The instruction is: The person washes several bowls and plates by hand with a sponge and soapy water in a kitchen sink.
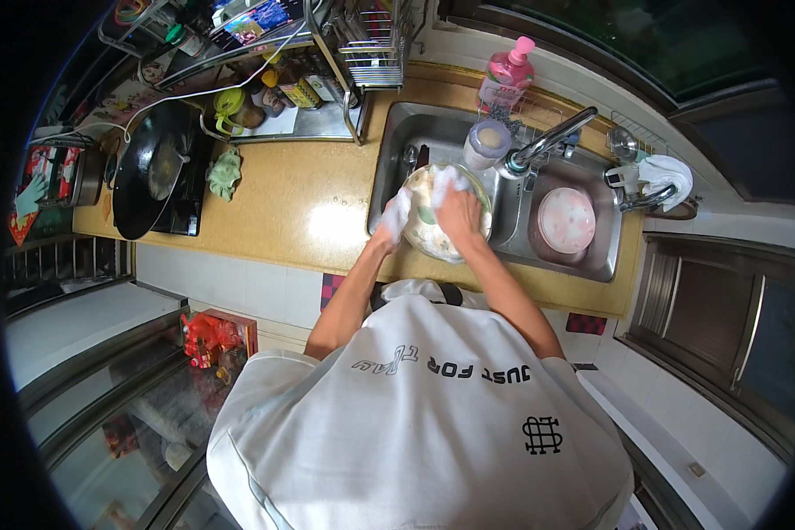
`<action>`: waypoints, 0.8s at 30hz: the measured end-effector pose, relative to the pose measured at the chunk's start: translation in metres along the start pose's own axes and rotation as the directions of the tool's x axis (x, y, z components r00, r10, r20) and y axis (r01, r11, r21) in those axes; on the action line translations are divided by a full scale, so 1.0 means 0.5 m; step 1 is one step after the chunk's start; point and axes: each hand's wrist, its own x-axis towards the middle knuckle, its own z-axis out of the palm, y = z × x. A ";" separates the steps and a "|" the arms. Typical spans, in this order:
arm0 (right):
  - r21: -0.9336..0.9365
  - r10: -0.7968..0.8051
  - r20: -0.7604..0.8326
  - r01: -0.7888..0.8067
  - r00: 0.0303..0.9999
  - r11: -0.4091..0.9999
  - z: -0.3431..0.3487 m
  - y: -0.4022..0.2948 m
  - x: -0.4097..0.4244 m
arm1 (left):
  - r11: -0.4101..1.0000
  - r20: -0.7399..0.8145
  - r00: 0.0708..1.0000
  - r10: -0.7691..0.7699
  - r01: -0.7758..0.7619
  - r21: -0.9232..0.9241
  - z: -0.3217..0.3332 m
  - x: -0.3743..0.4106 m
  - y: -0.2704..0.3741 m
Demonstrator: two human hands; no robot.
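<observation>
A round plate with a green leaf pattern [427,232], smeared with suds, is over the left sink basin near its front edge. My left hand [395,217], covered in foam, grips the plate's left rim. On the plate's upper right face lies my right hand [456,207], with white foam about its fingers; whether a sponge or cloth is under them cannot be told. Behind the plate stands a lidded plastic container [487,142]. Dark-handled utensils [423,156] lie in the left basin, partly hidden by the plate. A pinkish, foamy plate [566,220] rests in the right basin.
A chrome faucet [556,136] arches between the basins. Behind the sink stands a pink pump bottle [507,74]. Leftward on the counter [285,199] are a green cloth [224,174] and a black wok [152,172] on a stove. A metal rack [291,132] holds bottles. A white cloth [666,180] hangs at right.
</observation>
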 end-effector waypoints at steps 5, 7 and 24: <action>0.213 -0.236 -0.030 0.236 0.971 0.948 0.055 -0.017 -0.074 | 0.995 0.065 0.993 0.096 -0.097 0.013 -0.008 0.009 -0.004; 0.174 -0.249 0.159 0.222 0.955 0.959 0.040 0.011 -0.088 | 0.998 0.028 0.998 0.051 -0.051 0.021 -0.024 0.010 -0.007; 0.341 -0.213 0.159 0.149 0.964 0.928 0.035 -0.024 -0.059 | 0.995 0.069 0.997 0.028 -0.034 0.090 -0.012 0.016 0.018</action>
